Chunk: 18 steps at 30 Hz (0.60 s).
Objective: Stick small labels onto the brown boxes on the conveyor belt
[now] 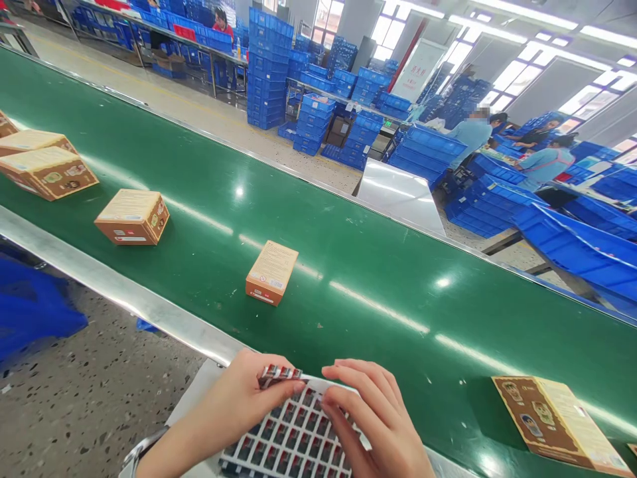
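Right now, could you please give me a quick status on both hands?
Left hand pinching small packet. Right hand on gridded tray. Nothing blocking.

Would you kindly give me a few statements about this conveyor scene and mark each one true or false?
1. Both hands rest on a gridded tray of small packets. True: the left hand and the right hand are on it.
2. The conveyor belt is red. False: it is green.
3. A flat unfolded carton lies on the belt to the right. True.
4. The small orange box sits inside a blue crate. False: it lies alone on the belt.
5. The stacked crates behind the belt are yellow. False: they are blue.
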Available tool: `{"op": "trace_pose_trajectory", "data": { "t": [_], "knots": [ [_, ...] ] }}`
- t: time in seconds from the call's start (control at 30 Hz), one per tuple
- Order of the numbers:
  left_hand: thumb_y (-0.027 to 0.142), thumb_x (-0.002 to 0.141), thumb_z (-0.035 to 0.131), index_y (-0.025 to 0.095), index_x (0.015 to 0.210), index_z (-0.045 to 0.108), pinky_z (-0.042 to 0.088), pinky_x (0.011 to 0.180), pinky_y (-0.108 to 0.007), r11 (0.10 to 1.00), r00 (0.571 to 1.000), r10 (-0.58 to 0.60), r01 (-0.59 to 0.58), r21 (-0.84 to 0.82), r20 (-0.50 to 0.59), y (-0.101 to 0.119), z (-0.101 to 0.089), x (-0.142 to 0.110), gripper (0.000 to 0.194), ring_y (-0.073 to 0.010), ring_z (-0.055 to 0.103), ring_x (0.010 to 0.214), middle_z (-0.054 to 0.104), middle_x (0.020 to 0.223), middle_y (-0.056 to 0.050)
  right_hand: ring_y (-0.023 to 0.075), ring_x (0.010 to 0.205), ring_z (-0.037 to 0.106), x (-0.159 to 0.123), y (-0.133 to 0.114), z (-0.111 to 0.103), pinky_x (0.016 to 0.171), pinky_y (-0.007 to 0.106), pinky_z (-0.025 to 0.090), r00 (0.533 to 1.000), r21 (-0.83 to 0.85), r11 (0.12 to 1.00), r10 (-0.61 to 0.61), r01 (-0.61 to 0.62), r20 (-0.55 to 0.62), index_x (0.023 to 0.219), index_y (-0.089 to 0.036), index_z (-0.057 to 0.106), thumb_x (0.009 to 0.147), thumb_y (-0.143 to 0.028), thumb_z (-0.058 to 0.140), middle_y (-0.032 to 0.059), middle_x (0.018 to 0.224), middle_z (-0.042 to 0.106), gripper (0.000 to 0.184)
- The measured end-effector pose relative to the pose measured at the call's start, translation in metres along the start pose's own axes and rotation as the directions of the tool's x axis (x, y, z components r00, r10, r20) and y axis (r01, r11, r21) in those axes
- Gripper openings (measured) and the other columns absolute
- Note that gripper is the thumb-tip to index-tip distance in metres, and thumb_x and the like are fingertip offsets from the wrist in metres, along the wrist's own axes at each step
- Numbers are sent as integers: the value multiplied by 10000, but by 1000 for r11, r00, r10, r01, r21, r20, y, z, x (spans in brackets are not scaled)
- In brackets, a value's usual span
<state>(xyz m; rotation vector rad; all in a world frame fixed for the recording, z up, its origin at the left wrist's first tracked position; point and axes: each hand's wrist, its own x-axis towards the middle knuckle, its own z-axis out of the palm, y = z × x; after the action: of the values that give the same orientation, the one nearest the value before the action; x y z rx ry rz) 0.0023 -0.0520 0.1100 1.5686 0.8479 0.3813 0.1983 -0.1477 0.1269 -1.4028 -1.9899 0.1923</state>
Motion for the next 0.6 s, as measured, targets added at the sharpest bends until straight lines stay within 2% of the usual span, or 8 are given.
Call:
{"op": "trace_pose_trajectory", "data": {
  "t": [0.1,0.17,0.23,0.3,0.33,0.4,0.47,0.6],
  "knots": [
    [422,875,571,183,608,508,258,561,-256,1000,1000,-14,14,-4,17,-2,-7,-3,364,-125,354,593,403,585,48,208,1038,690,5,13,-8,903,315,549,991,222,966,124,-130,42,984,-280,605,1016,-137,544,19,1112,733,159],
    [388,859,659,175,651,654,348,598,-251,999,998,28,-27,-19,52,-5,-10,-7,298,-136,488,611,568,607,25,206,1030,708,17,33,-7,855,300,585,961,331,904,274,-270,35,1062,-306,638,1028,-265,556,27,1138,740,98],
    [346,834,765,199,752,777,466,704,-269,990,987,122,-114,-85,104,-9,-10,-12,168,-180,645,739,741,745,-18,231,1058,707,38,56,2,846,340,603,908,422,817,417,-392,36,1244,-306,614,1004,-413,577,67,1197,730,264],
    [247,797,838,249,801,820,523,874,-301,972,964,211,-190,-139,160,-13,-9,-18,19,-217,706,950,806,918,-23,268,1133,676,63,77,19,894,416,592,867,503,729,491,-465,89,1400,-283,521,934,-503,628,112,1294,686,526],
    [183,786,845,273,807,825,524,951,-316,970,957,224,-201,-136,185,-14,-9,-20,95,-229,695,1075,807,1014,-12,282,1167,658,76,86,28,929,451,575,856,536,695,506,-479,109,1448,-279,476,890,-520,663,123,1332,663,635],
    [81,786,811,301,821,825,507,1058,-362,982,956,187,-177,-62,225,-15,-9,-23,224,-257,580,1325,743,1252,11,289,1179,645,99,98,45,970,487,545,850,580,655,509,-484,134,1503,-285,413,817,-528,717,124,1367,639,789],
    [77,809,787,303,830,821,441,1159,-467,984,960,143,-164,71,239,-14,-13,-24,229,-303,390,1490,585,1477,21,285,1133,660,115,103,56,972,494,537,852,603,638,503,-478,142,1512,-284,406,770,-527,752,121,1362,641,854],
    [204,817,846,251,753,797,105,1261,-652,925,956,234,-275,260,178,-12,-28,-12,94,-377,201,1547,327,1637,0,300,1150,641,119,104,57,992,495,514,818,638,598,567,-486,92,1369,-242,560,716,-570,790,136,1342,650,765]
  ]
}}
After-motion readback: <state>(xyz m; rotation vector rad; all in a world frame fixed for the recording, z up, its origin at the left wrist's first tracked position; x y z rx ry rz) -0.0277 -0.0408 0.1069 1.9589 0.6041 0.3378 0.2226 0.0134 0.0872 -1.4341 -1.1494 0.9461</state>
